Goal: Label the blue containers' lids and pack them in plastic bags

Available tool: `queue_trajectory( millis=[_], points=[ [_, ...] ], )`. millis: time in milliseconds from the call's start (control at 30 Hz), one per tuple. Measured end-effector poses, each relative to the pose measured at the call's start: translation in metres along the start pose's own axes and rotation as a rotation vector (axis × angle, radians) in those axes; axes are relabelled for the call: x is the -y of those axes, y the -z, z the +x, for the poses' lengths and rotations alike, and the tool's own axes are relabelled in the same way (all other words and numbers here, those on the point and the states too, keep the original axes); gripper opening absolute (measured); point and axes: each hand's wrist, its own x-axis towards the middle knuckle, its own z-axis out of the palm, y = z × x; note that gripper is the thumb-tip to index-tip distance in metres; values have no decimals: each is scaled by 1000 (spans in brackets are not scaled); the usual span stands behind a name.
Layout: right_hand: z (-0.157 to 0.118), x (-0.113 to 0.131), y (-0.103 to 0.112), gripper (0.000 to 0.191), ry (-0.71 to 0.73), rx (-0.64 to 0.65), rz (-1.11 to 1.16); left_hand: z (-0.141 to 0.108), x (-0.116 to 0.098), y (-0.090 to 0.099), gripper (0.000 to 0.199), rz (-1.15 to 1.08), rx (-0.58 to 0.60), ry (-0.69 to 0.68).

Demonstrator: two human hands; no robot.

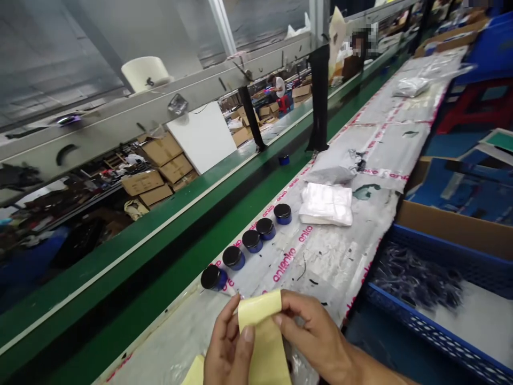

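Both my hands are at the bottom centre, holding a yellow paper strip [269, 350] whose top end is folded over. My left hand [230, 342] grips its left edge, the thumb lying on the front. At the right edge, my right hand [315, 331] pinches the folded part between thumb and fingers. Another yellow piece [194, 372] shows beside my left hand. Beyond the strip, several round jars with black lids and blue sides [252, 241] stand in a slanting row along the table's left edge. A stack of white sheets or bags [326, 205] lies behind them.
The plastic-covered table [336, 256] runs beside a green conveyor [160, 267], which carries a small blue jar [284, 160]. A blue crate [441, 326] with dark wrapped items is at the right. Red stools, cartons and a seated person [278, 86] are farther off.
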Motion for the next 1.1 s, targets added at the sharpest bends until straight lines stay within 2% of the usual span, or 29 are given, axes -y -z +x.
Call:
queue_trajectory(
  millis=[100, 167, 267, 333, 633, 867, 1100],
  points=[
    [4, 4, -1, 21, 77, 43, -95, 1, -5, -1, 68, -25, -1, -35],
    [5, 4, -3, 21, 97, 48, -132, 2, -5, -3, 67, -50, -44, -65],
    [4, 0, -6, 21, 61, 46, -168, 3, -2, -5, 68, -80, -124, -129],
    [2, -4, -9, 22, 13, 50, -166, 3, -2, -5, 69, -92, -127, -152],
    [0, -2, -17, 27, -153, 109, -6, 3, -4, 0, 68, -113, -107, -124],
    [16, 0, -21, 34, -128, 53, 97, 6, -7, 4, 78, -99, -67, -63],
    [19, -2, -28, 31, -136, 92, 36, 13, -11, 11, 71, -156, -76, -56]
  ],
)
